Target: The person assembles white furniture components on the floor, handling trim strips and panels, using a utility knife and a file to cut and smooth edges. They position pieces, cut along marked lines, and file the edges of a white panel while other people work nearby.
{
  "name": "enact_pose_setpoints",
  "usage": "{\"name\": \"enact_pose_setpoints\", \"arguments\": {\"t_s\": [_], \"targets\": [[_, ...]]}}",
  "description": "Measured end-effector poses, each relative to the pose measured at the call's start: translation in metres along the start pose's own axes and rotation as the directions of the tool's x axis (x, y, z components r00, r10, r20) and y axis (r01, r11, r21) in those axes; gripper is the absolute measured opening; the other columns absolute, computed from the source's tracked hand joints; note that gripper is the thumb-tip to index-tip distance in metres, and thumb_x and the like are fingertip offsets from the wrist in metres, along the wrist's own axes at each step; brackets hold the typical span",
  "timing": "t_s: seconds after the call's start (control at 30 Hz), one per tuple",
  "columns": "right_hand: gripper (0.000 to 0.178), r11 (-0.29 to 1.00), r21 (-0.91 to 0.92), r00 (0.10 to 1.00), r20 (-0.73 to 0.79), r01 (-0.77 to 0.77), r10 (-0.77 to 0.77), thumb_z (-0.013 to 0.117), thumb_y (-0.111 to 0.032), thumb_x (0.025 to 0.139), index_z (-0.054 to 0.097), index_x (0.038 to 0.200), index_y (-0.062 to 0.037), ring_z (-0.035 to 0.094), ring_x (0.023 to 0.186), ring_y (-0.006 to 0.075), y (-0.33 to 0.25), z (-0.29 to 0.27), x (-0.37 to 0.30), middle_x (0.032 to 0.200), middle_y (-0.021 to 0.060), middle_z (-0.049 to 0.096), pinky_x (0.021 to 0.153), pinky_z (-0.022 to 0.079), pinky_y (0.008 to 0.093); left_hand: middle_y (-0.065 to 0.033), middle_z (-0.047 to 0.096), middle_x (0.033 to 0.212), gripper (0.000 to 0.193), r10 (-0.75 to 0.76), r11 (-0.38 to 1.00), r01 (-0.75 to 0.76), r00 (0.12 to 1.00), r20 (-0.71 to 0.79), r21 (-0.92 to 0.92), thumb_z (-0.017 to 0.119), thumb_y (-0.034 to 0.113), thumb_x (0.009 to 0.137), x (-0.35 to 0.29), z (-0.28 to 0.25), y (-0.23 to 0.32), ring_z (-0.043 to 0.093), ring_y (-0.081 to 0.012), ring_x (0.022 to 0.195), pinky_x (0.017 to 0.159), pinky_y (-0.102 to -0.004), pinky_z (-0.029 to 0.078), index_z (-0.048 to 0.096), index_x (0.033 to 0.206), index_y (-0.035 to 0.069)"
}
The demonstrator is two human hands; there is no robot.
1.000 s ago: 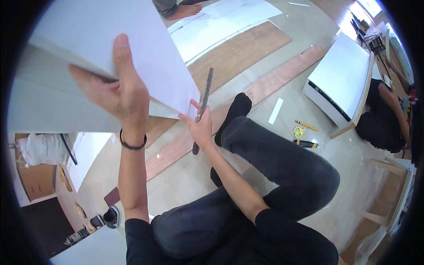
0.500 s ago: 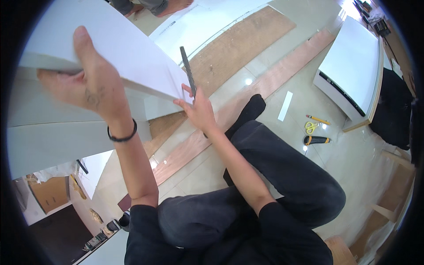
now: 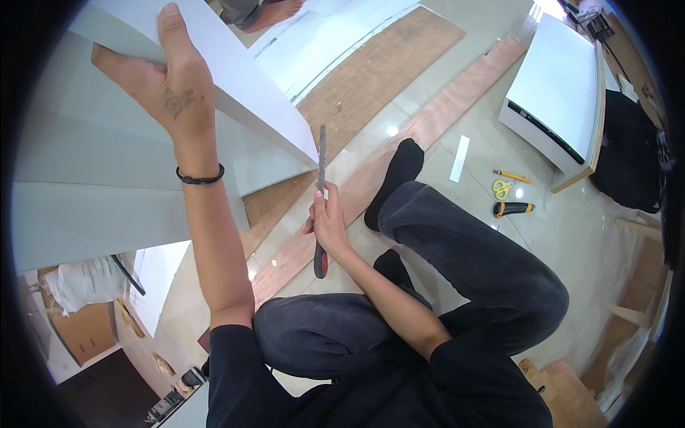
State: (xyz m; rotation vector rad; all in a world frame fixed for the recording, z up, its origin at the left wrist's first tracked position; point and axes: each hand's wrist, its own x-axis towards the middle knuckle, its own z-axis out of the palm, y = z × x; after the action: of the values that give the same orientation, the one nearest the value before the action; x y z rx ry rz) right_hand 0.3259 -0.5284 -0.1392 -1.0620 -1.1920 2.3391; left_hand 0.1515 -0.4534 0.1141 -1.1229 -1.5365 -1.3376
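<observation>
My left hand [image 3: 175, 96] grips the edge of a white panel [image 3: 260, 96], the thumb on one face and the fingers on the other. That panel belongs to a large white box-like furniture piece at the left. In my right hand [image 3: 330, 225] is a file [image 3: 322, 157], its dark blade pointing away from me and its black and red handle sticking out below the fingers. The blade is beside the panel's near right corner; I cannot tell whether they touch.
Wooden boards [image 3: 378, 64] lie on the tiled floor ahead. To the right are a pencil [image 3: 511, 175], yellow scissors [image 3: 502, 189], a utility knife [image 3: 513, 208] and a white strip [image 3: 460, 158]. Beyond stands a white cabinet piece [image 3: 553, 85]. Another person's bare foot [image 3: 275, 14] shows at the top.
My right hand has drawn back from the panel's corner toward me, bringing the file with it, so its handle now shows. My left hand stays on the panel edge, while the view has shifted.
</observation>
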Motion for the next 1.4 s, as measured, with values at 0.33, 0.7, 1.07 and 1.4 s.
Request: {"name": "enact_pose_setpoints", "arguments": {"t_s": [0.33,0.7,1.07,1.4], "targets": [[0.043,0.997,-0.065,0.997,0.061,0.04,-0.036,0.031,-0.045,0.104,0.046,0.105,-0.0046,0.037,0.046,0.0062,0.023,0.0,-0.004,0.064,-0.002,0.037,0.041,0.04,0.0242,-0.0174,0.049,0.114,0.06,0.056,0.998,-0.056,0.998,0.0,-0.032,0.067,0.017,0.087,-0.01,-0.002,0.004,0.055,-0.024,0.111,0.099,-0.0358,0.043,0.03,0.13,-0.003],[0.042,0.957,-0.247,0.988,0.003,0.151,-0.155,0.032,-0.046,0.104,0.041,0.089,-0.0082,0.04,0.046,0.0079,0.038,0.01,0.01,0.062,-0.0012,0.039,0.039,0.035,0.0254,-0.0196,0.054,0.113,0.049,0.142,0.987,-0.145,0.989,-0.039,-0.076,0.055,0.011,0.095,-0.018,0.005,0.014,0.06,-0.0255,0.094,0.08,-0.0323,0.053,0.035,0.136,-0.005],[0.04,0.938,-0.34,0.995,-0.047,0.066,-0.087,0.031,-0.039,0.105,0.043,0.086,-0.0065,0.04,0.051,0.0114,0.019,-0.007,0.038,0.064,0.0001,0.041,0.047,0.036,0.0286,-0.0219,0.049,0.12,0.053,0.232,0.969,-0.234,0.972,-0.023,-0.081,0.055,0.01,0.095,-0.02,0.002,0.005,0.057,-0.0278,0.103,0.086,-0.0341,0.05,0.031,0.14,-0.005],[0.042,0.898,-0.426,0.988,-0.04,0.116,-0.146,0.031,-0.036,0.105,0.044,0.086,-0.0007,0.048,0.062,0.028,0.015,0.002,0.054,0.066,0.0142,0.046,0.059,0.039,0.0403,-0.0233,0.052,0.125,0.051,0.164,0.977,-0.179,0.979,-0.123,-0.119,0.056,0.011,0.095,-0.019,0.012,0.0,0.055,-0.0307,0.111,0.097,-0.0371,0.044,0.034,0.138,-0.006]]}}
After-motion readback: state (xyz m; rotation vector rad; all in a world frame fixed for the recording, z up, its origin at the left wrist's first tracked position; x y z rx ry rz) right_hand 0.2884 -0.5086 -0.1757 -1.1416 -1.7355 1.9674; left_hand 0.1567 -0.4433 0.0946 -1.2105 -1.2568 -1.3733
